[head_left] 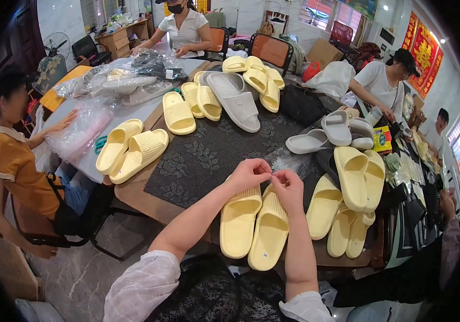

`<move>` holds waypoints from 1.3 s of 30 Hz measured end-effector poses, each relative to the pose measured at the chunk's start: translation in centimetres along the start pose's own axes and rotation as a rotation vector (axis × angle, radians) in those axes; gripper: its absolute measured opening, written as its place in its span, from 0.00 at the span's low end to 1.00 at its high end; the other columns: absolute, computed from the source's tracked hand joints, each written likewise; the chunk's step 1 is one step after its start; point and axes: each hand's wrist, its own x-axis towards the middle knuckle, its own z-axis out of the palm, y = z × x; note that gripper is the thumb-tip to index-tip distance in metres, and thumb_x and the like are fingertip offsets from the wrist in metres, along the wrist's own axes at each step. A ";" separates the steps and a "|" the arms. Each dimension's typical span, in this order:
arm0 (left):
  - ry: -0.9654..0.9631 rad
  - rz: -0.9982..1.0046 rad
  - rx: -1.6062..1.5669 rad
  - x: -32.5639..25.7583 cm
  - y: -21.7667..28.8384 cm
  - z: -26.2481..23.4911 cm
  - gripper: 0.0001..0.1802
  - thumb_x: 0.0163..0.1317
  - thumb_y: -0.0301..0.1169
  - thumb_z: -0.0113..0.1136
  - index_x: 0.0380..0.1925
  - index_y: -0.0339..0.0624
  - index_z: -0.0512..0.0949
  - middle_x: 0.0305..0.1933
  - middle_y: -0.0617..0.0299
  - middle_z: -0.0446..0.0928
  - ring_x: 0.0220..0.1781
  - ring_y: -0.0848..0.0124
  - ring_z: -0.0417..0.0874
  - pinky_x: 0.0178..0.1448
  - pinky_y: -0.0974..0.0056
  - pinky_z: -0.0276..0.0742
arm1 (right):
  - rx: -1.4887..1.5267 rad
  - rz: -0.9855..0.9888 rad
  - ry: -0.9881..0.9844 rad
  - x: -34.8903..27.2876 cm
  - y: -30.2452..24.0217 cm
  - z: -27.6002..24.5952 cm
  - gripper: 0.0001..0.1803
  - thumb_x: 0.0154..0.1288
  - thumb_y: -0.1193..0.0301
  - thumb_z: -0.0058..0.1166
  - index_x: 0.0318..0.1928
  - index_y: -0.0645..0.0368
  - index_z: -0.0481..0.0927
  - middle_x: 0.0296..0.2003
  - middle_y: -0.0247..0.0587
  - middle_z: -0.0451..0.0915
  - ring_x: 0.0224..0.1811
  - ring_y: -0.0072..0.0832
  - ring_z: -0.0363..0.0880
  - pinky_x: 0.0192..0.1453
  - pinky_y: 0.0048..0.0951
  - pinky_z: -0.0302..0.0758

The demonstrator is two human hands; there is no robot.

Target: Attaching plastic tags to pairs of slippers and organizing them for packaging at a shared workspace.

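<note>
Dark floral-patterned matting [187,174] is covering the middle of the brown worktable [138,199], with grey slides [238,102] and other yellow slides [179,114] standing around it. One yellow pair is lying at the near edge, soles down and heels toward the person, its left slide [236,232] and right slide [268,239] sitting side by side. Over the strap end of this pair, the left hand [252,175] and the right hand [289,189] are meeting fingertip to fingertip. Both hands are forming a fine thumb-and-finger pinch; whether anything small is sitting between the fingertips cannot be told. Neither hand appears to be gripping a slide. For such fingertip work, both wrists should be resting steady, the pinch should be bearing lightly, and the nails should be clearing the soft-looking straps. Working above the pale footbeds is probably making any dropped item easier to find than on dark matting. Because a neighbouring yellow slide [324,210] is lying close to the right forearm, that elbow should be swinging little.
</note>
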 end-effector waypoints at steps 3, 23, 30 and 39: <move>-0.002 -0.017 0.032 0.0 0.6 -0.1 0.07 0.55 0.29 0.67 0.33 0.39 0.81 0.27 0.67 0.80 0.29 0.80 0.78 0.37 0.71 0.76 | 0.050 0.152 0.043 0.1 0.3 -0.1 0.06 0.56 0.73 0.63 0.34 0.61 0.83 0.27 0.36 0.80 0.29 0.24 0.74 0.37 0.26 0.72; -0.087 -0.073 0.038 0.1 0.5 -0.2 0.06 0.58 0.26 0.65 0.34 0.39 0.79 0.31 0.69 0.79 0.33 0.83 0.78 0.40 0.74 0.74 | 0.104 0.112 0.033 0.0 0.4 -0.2 0.06 0.57 0.73 0.63 0.34 0.61 0.83 0.26 0.35 0.80 0.29 0.24 0.76 0.37 0.25 0.73; -0.098 -0.079 0.011 0.0 0.5 -0.3 0.05 0.57 0.26 0.65 0.32 0.38 0.80 0.28 0.69 0.79 0.30 0.83 0.76 0.36 0.74 0.73 | 0.051 -0.001 -0.030 0.0 -0.1 -0.2 0.06 0.56 0.73 0.63 0.34 0.61 0.83 0.26 0.35 0.80 0.28 0.21 0.76 0.36 0.24 0.73; 0.022 -0.051 -0.024 0.0 0.4 -0.4 0.05 0.57 0.27 0.66 0.32 0.38 0.80 0.28 0.70 0.79 0.30 0.83 0.76 0.36 0.74 0.73 | 0.100 0.036 -0.011 -0.1 -0.7 -0.2 0.07 0.57 0.73 0.63 0.35 0.62 0.83 0.27 0.34 0.81 0.29 0.21 0.76 0.35 0.23 0.73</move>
